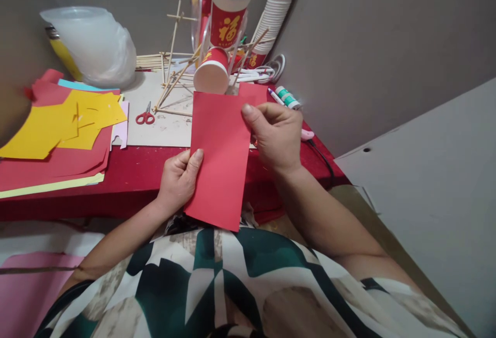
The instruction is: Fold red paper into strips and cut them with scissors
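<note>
A rectangular sheet of red paper (219, 167) is held up in front of me, above my lap and the table's front edge. My left hand (179, 180) grips its left edge, thumb on the front face. At its upper right edge my right hand (277, 134) pinches the paper between thumb and curled fingers. Another red piece (253, 91) shows behind the top right of the sheet; whether it is joined to it I cannot tell. Behind stand two red-and-white paper cups (228, 17), one upright above another lying on its side, beside a frame of wooden sticks (170, 82).
Small red-handled scissors (145, 117) lie on a pale board (135, 134). Yellow and red paper sheets (89, 116) are piled at left, near a plastic bag (98, 48). At right are a tall cup stack (277, 4), a glue stick (288, 97) and a dark cord (323, 154).
</note>
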